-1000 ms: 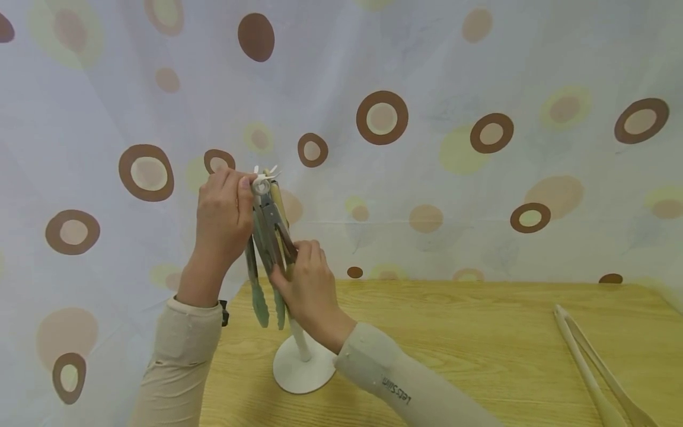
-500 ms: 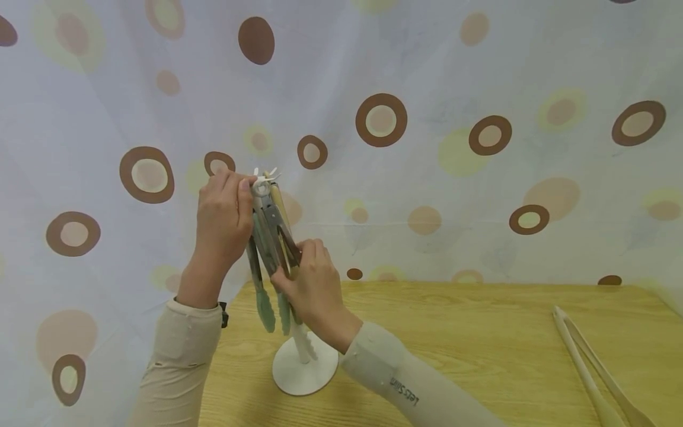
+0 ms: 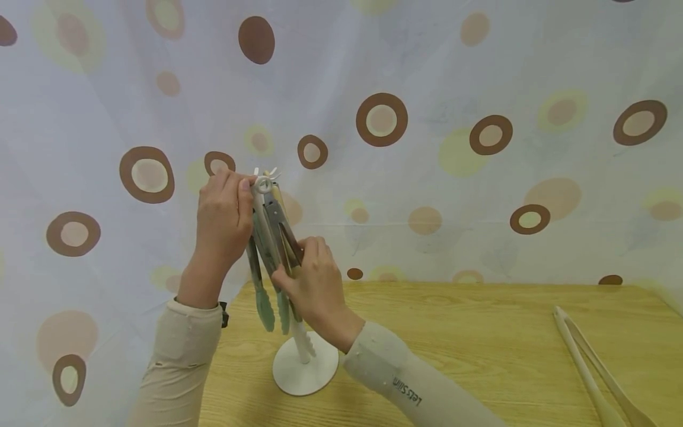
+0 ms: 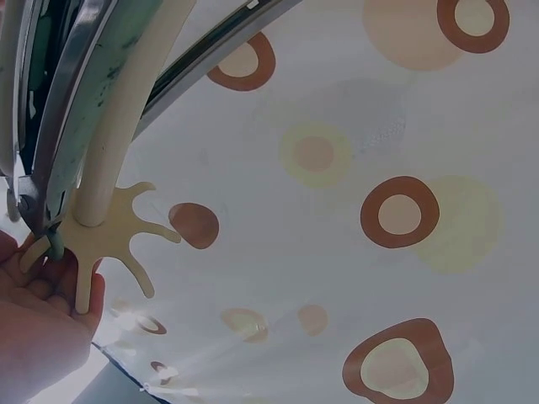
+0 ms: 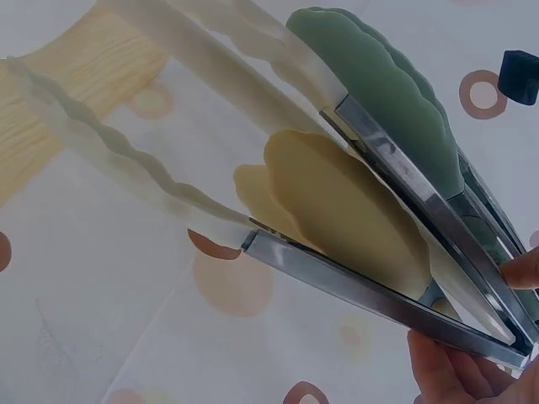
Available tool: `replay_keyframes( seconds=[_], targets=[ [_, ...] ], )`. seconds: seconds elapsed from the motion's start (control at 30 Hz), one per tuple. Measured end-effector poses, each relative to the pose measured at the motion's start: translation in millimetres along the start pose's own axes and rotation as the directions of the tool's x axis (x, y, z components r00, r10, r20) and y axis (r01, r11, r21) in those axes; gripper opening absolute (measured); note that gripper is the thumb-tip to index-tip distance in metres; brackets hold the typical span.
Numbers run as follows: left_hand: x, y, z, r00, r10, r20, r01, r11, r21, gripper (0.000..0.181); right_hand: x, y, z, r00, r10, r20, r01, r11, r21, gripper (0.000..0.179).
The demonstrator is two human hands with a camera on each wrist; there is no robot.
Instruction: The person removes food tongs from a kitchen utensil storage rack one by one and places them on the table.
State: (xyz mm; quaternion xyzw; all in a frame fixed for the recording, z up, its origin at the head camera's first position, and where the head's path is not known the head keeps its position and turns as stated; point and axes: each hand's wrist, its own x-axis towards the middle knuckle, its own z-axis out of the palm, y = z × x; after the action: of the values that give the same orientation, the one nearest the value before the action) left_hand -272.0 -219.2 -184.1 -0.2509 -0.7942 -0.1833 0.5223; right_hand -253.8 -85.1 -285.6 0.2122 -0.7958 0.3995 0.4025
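A cream utensil stand with a round base (image 3: 290, 378) and a crown of hooks (image 4: 108, 240) bears several tongs. My left hand (image 3: 223, 207) is at the top of the stand, its fingers curled under the hooks and gripping there. Lower down, my right hand (image 3: 317, 287) holds steel tongs with whitish scalloped tips (image 5: 379, 299) between thumb and fingers. A pale ring (image 3: 264, 184) shows at the hooks, beside my left fingertips. Green-tipped tongs (image 5: 383, 97) and yellow-tipped tongs (image 5: 349, 215) hang close behind the held pair, partly hidden by it.
On the right of the wooden table (image 3: 453, 344) lies a long pair of pale tongs (image 3: 581, 357), slightly spread. A curtain with brown and yellow spots (image 3: 427, 59) hangs behind the table and along the left.
My right hand has shifted slightly to the right with the whitish-tipped tongs, and a whitish tip now shows over the base. The green tips have swung right. My left hand stays at the hooks.
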Motion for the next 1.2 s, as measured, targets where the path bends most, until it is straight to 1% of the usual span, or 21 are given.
replay_keyframes(
  seconds=[0.3,0.47,0.8,0.87,1.07,1.2],
  targets=[
    [-0.4,-1.0,0.6,1.000,-0.003,0.006,0.003,1.000,0.002,0.032,0.8,-1.5,-2.6,1.000,-0.002,-0.002,0.002,1.000,0.014,0.038],
    [-0.8,-1.3,1.0,1.000,0.007,-0.004,-0.007,1.000,0.002,0.032,0.7,-1.0,-3.9,1.000,-0.008,-0.009,0.008,1.000,0.020,0.038],
    [-0.3,-0.2,0.5,1.000,0.007,-0.011,-0.007,1.000,-0.004,0.032,3.2,6.2,-9.4,0.998,-0.025,-0.061,0.027,0.999,0.023,0.035],
    [0.1,0.0,0.5,1.000,0.007,-0.013,-0.007,1.000,-0.002,0.033,3.6,8.4,-11.4,0.998,-0.014,-0.059,0.016,0.999,0.032,0.034],
    [0.5,0.3,0.2,1.000,0.011,-0.016,-0.011,1.000,0.002,0.033,2.4,15.1,-18.0,0.999,0.049,-0.021,-0.047,0.996,0.075,0.034],
    [0.9,0.8,0.3,1.000,0.017,-0.018,-0.017,1.000,-0.004,0.032,1.6,20.6,-20.5,0.998,0.064,-0.025,-0.062,0.995,0.071,0.034]
  ],
)
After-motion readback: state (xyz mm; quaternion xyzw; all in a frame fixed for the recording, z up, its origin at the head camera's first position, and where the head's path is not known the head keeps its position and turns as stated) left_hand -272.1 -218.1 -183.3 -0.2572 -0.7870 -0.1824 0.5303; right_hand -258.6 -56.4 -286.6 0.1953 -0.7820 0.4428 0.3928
